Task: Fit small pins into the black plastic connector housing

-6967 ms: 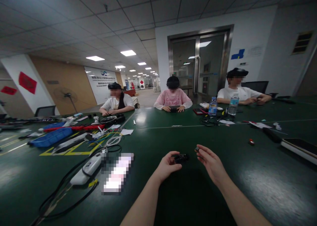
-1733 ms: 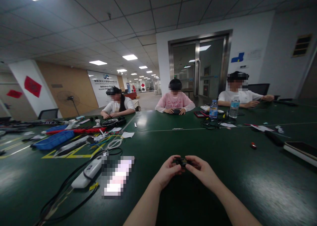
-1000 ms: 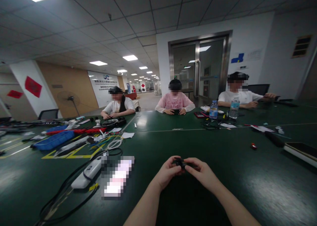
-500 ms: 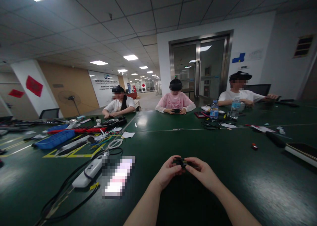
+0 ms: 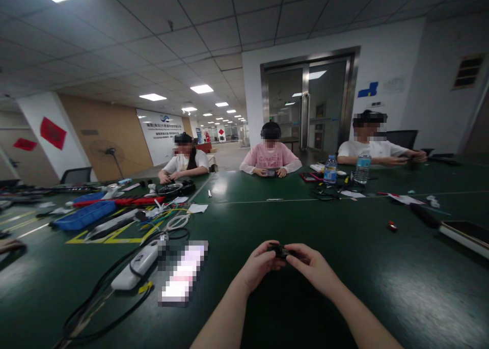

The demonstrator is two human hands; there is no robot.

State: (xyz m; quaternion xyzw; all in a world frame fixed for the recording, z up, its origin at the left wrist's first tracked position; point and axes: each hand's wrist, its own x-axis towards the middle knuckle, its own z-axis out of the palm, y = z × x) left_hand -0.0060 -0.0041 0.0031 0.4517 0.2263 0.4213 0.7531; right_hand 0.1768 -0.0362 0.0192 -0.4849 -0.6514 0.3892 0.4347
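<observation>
Between my two hands is a small black object [image 5: 281,251], gripped from both sides above the dark green table [image 5: 229,308]. Its kind is too small and dark to make out. My left hand [image 5: 260,263] pinches its left end, thumb in front and fingers behind. On the other side my right hand [image 5: 310,265] holds the right end between thumb and fingertips. Left of my hands lies a blurred-out phone-shaped screen [image 5: 185,272], with a white power strip [image 5: 139,265] beyond it.
Black cables [image 5: 82,308] loop along the left, near a blue tray [image 5: 84,216] and tangled wires. Water bottles [image 5: 361,168] stand at the far right. A small red object [image 5: 392,226] and a pale-edged flat device [image 5: 466,237] lie to the right. Three people sit across the table.
My hands stay nearly still around the black object, with my left thumb shifting slightly. Across the table, the person on the right has moved their hands. Part of a hand appears at the left edge.
</observation>
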